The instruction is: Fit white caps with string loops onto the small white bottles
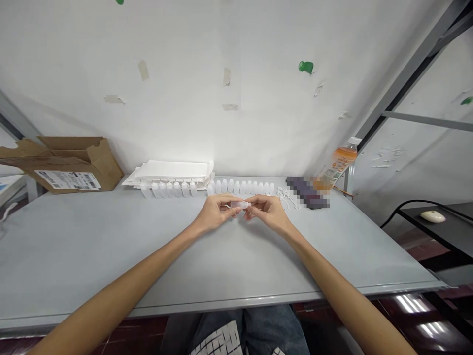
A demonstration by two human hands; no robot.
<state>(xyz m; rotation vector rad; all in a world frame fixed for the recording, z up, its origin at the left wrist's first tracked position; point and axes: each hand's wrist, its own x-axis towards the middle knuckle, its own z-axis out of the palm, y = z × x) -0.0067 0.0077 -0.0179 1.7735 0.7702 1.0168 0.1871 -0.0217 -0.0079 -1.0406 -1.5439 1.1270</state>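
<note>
My left hand (pixel 218 213) pinches the body of a small translucent plastic dropper bottle (pixel 237 204), which lies on its side in the air just above the table. The fingers of my right hand (pixel 269 213) are closed at the bottle's narrow white tip end, hiding part of it. Behind my hands stands a row of similar small bottles (pixel 242 187). Farther left, another row of these bottles (pixel 170 190) stands with thin pieces at their tops. Small white plastic pieces (pixel 288 197), some with rings, lie loose just beyond my right hand.
A stack of white sheets (pixel 173 170) lies against the wall behind the left row. An opened cardboard box (pixel 74 167) is at the back left of the grey table (pixel 236 276). A bottle of orange drink (pixel 338 162) and a pixelated dark object (pixel 308 192) are at the back right.
</note>
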